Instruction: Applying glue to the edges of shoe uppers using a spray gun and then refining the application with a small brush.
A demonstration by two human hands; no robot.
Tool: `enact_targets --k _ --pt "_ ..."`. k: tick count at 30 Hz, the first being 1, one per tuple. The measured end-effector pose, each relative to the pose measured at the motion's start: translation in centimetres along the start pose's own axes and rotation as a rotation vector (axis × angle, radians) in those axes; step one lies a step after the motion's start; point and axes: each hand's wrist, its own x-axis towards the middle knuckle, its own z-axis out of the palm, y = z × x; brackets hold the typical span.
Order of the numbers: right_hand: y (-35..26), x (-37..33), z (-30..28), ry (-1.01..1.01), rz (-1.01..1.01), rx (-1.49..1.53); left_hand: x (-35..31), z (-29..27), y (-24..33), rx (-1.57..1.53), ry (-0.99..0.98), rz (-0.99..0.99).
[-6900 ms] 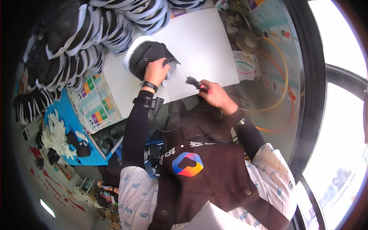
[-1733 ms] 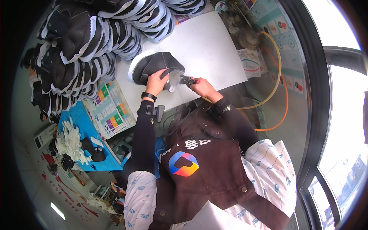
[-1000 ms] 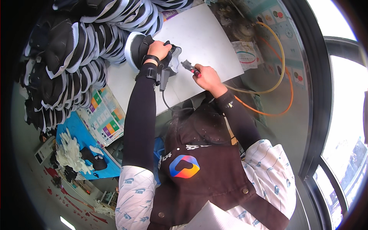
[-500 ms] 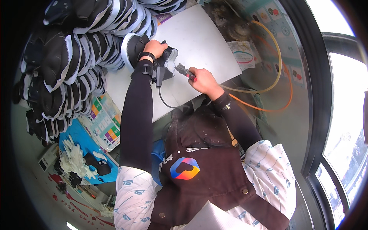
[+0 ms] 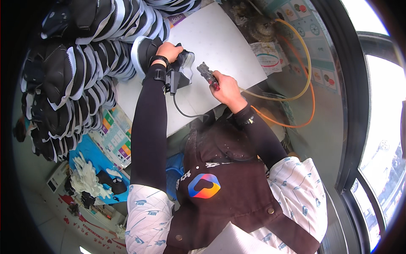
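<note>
Over the white table top, my left hand (image 5: 170,51) is closed on a black shoe upper (image 5: 144,54) with a pale grey edge. Part of the upper is hidden by the hand and wrist, and a grey, shiny part (image 5: 185,64) shows to the right of it. A black box-shaped device (image 5: 179,80) with a cable sits by my left wrist. To the right, my right hand (image 5: 228,88) is wrapped round a grimy dark spray gun (image 5: 206,73) with a red part. Its nozzle end points up and left, apart from the upper.
Tall rows of black shoe uppers (image 5: 80,63) fill the left side. The white table (image 5: 224,38) lies under both hands. A yellow hose (image 5: 308,72) and an orange hose (image 5: 314,101) loop at the right. White gloves (image 5: 82,175) lie on a blue surface at the lower left.
My right hand has drawn slightly away from the shoe upper, and the spray gun has turned more upward. The left hand and the upper have shifted slightly left.
</note>
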Motion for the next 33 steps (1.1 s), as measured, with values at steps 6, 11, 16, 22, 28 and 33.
enact_targets --k 6,11,16,22,28,33 --pt "0.4 -0.4 0.3 -0.132 0.010 -0.028 -0.9 -0.1 0.0 -0.007 -0.010 0.000" --pt "0.0 -0.2 0.1 -0.130 0.038 0.010 -2.6 0.0 -1.8 -0.045 0.040 0.083" --pt "-0.6 0.3 -0.5 -0.311 -0.015 -0.062 -5.5 0.9 -4.7 -0.156 0.123 0.233" --pt "-0.2 0.5 -0.9 -0.299 -0.032 0.023 -11.0 2.8 -6.6 -0.263 0.211 0.248" --pt "-1.7 0.1 -0.2 -0.304 -0.090 -0.074 -13.0 4.3 -8.8 -0.436 0.237 0.201" --pt "-2.0 0.0 0.0 -0.331 -0.127 -0.114 -13.3 5.4 -9.5 -0.489 0.262 0.224"
